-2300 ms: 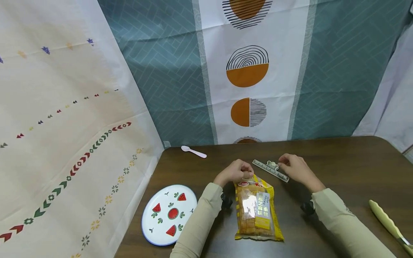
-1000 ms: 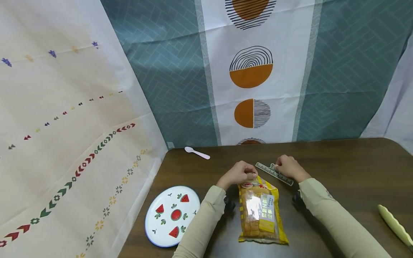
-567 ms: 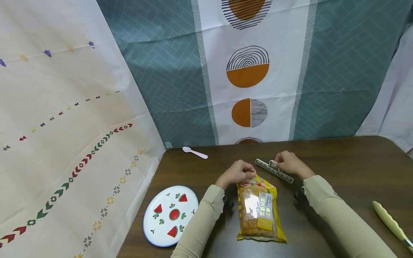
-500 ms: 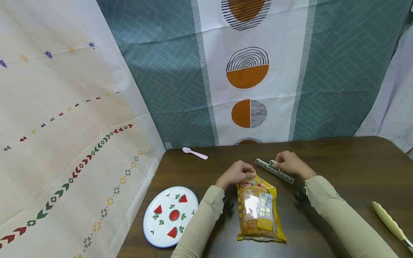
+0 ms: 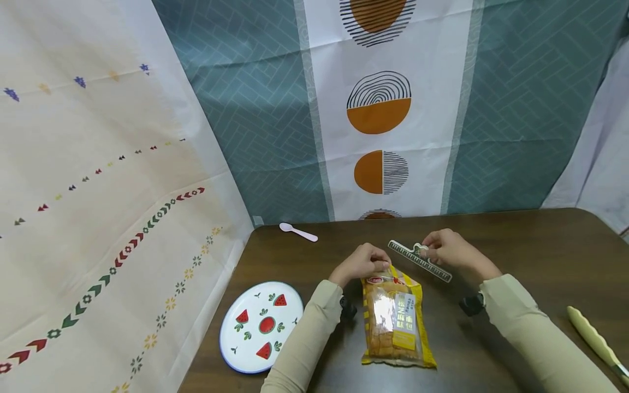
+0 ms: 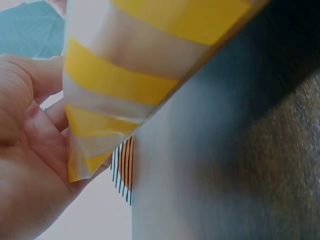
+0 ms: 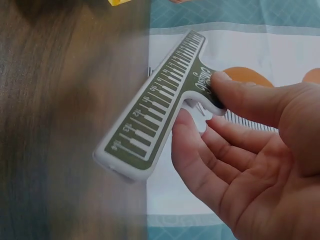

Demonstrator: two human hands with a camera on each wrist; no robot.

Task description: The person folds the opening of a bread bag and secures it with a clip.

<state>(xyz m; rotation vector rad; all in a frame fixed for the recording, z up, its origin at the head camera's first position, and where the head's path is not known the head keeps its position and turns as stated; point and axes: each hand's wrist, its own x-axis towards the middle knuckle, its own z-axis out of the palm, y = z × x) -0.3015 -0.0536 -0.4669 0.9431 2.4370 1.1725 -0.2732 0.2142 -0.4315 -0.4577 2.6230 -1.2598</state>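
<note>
My left hand point(image 5: 360, 262) pinches the top end of a yellow and clear bag of sliced bread point(image 5: 393, 322), which lies on the table. Up close in the left wrist view, the bag's yellow-striped corner point(image 6: 115, 90) covers part of the fingers. My right hand point(image 5: 452, 251) pinches the handle of a long bag clip point(image 5: 417, 260) between thumb and fingers. Piano-key markings and numbers run along the green and white clip point(image 7: 155, 105) in the right wrist view. The clip is just beyond the top right of the bread bag.
A round white plate point(image 5: 245, 349) with watermelon pictures stands left of the left forearm. The pink spoon point(image 5: 298, 232) lies near the back left edge of the brown table point(image 5: 516, 245). At the right edge is a cream-handled utensil point(image 5: 592, 335), partly cut off. Patterned cloths hang behind and left.
My right hand first reached beside the clip, then took hold of its handle. The hand and forearm have since shifted slightly right, and the clip has turned a little. My left hand stays on the bag.
</note>
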